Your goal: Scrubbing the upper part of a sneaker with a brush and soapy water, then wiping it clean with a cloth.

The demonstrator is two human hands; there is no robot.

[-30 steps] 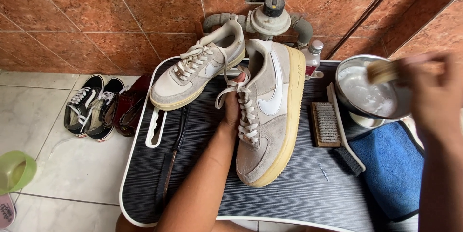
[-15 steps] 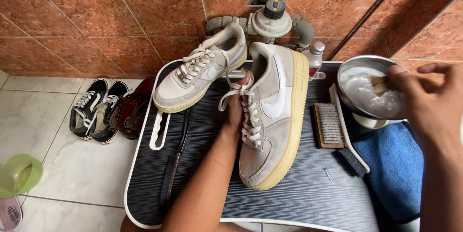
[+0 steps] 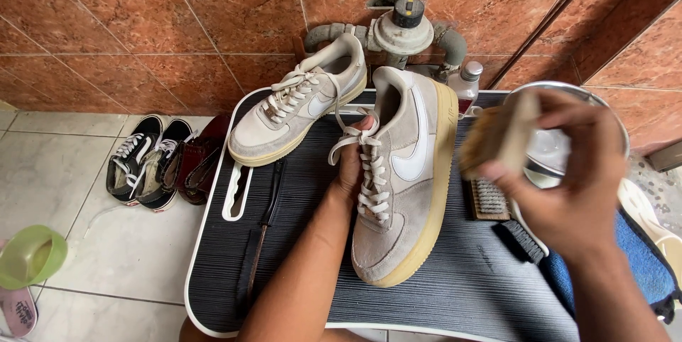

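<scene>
Just left of brush-hand: sneaker.

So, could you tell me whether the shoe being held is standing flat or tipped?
Tipped: the shoe rests on its side, its yellowish sole edge facing right.

Matt grey suede sneaker with smooth white leather trim, ribbed dark plastic tray, wooden bristle brush, shiny metal bowl, glossy tiles

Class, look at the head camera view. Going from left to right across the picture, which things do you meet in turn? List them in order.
Green cup → black-and-white sneakers on the floor → grey sneaker lying on the dark tray → left hand → grey sneaker held on its side → wooden brush → right hand → blue cloth.
</scene>
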